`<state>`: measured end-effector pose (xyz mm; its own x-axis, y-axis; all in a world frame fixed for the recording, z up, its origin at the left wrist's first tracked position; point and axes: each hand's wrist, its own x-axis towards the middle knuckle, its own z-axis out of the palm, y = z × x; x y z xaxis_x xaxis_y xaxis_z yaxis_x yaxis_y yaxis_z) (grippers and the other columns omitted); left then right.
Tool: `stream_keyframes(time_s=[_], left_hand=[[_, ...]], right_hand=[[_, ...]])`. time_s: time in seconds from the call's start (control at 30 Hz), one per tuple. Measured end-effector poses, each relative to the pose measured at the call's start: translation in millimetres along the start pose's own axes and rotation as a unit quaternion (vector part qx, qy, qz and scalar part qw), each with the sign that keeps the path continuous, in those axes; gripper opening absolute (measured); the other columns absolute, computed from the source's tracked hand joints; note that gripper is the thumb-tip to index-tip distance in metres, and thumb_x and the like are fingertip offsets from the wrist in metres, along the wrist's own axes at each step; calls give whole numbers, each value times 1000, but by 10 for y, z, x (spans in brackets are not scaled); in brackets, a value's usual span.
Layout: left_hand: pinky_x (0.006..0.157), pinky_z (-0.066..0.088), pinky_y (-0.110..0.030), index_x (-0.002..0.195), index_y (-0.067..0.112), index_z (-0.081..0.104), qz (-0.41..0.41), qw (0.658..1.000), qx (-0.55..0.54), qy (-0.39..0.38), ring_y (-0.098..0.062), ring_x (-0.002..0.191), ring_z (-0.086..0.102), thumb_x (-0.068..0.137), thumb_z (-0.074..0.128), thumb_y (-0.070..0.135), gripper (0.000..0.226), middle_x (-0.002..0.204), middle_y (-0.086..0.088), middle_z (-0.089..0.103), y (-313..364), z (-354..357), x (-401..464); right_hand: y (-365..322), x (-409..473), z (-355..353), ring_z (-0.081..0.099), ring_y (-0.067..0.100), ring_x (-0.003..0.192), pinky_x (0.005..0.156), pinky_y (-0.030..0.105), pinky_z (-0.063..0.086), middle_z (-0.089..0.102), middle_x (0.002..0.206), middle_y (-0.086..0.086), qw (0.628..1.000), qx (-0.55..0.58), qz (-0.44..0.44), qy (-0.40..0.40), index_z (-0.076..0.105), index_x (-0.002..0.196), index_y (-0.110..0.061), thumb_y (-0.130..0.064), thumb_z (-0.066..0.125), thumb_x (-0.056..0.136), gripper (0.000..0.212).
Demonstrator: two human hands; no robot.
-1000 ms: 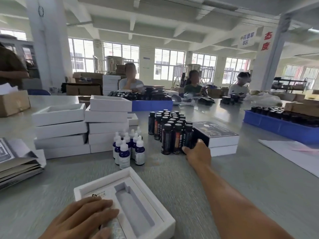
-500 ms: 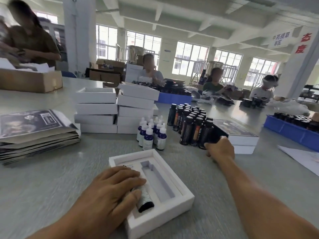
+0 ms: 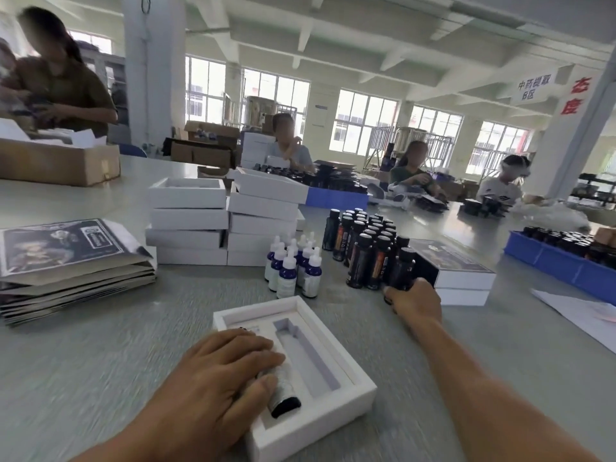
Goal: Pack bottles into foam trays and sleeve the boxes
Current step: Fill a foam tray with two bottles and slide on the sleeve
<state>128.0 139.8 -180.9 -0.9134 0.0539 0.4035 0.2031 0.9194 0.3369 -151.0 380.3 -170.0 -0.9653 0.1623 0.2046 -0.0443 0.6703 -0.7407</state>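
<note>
A white foam tray (image 3: 350, 391) lies on the grey table in front of me. My left hand (image 3: 213, 378) lies flat over its left slot and presses a black-capped bottle (image 3: 283, 393) into it. The tray's right slot (image 3: 306, 355) holds nothing. My right hand (image 3: 411, 300) reaches forward and grips a dark bottle (image 3: 401, 270) at the near right corner of a cluster of dark bottles (image 3: 363, 245). Small blue dropper bottles (image 3: 293, 265) stand just left of that cluster.
Two stacks of white boxes (image 3: 226, 221) stand behind the droppers. Printed flat sleeves (image 3: 66, 258) are piled at the left. A sleeved box (image 3: 456, 268) sits right of the dark bottles. Blue crates (image 3: 563, 261) line the right side. A cardboard box (image 3: 56, 161) and several seated people lie beyond.
The view has swung left and down. My left hand has pushed a bottle down into the tray's left slot. My right hand has closed around a dark bottle at the cluster's edge.
</note>
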Motion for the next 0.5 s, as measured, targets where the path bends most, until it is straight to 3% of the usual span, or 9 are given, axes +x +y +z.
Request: stream_keyframes(time_s=[0.13, 0.2, 0.3, 0.4, 0.5], left_hand=[[112, 12, -18, 130, 54, 50, -13, 1000, 3, -2, 20, 128, 15, 86, 10, 69, 61, 132, 42, 37, 39, 8, -34], [112, 13, -22, 131, 52, 51, -14, 1000, 6, 1, 18, 127, 17, 87, 9, 71, 63, 131, 39, 40, 38, 23, -69], [114, 16, -33, 132, 50, 53, -12, 1000, 25, -8, 13, 128, 24, 89, 6, 72, 67, 133, 34, 44, 42, 32, -104], [115, 16, -38, 132, 49, 51, -15, 999, 35, -11, 9, 128, 27, 90, 2, 74, 70, 133, 32, 46, 66, 33, -120], [114, 18, -42, 132, 47, 52, -7, 999, 37, -10, 4, 128, 32, 91, 3, 72, 69, 132, 29, 49, 91, 21, -131]], right_hand=[[-105, -467, -256, 69, 21, 67, 67, 40, 57, 73, 74, 9, 991, 55, -82, -91, 70, 90, -12, -31, 75, 84, 21], [-231, -819, -391, 64, 9, 56, 54, 28, 54, 71, 68, 1, 979, 71, -148, -123, 70, 88, -21, -40, 71, 85, 20], [-432, -1370, -470, 65, 1, 59, 48, 12, 47, 69, 66, -11, 956, 45, -246, -151, 63, 88, -31, -51, 67, 82, 21], [-536, -1748, -416, 65, 2, 67, 58, 16, 47, 67, 76, -13, 936, -30, -307, -168, 48, 129, -43, -56, 64, 84, 49], [-559, -1897, -365, 56, 4, 81, 73, 30, 51, 59, 99, -12, 903, -159, -379, -125, 48, 133, -43, -63, 56, 85, 53]])
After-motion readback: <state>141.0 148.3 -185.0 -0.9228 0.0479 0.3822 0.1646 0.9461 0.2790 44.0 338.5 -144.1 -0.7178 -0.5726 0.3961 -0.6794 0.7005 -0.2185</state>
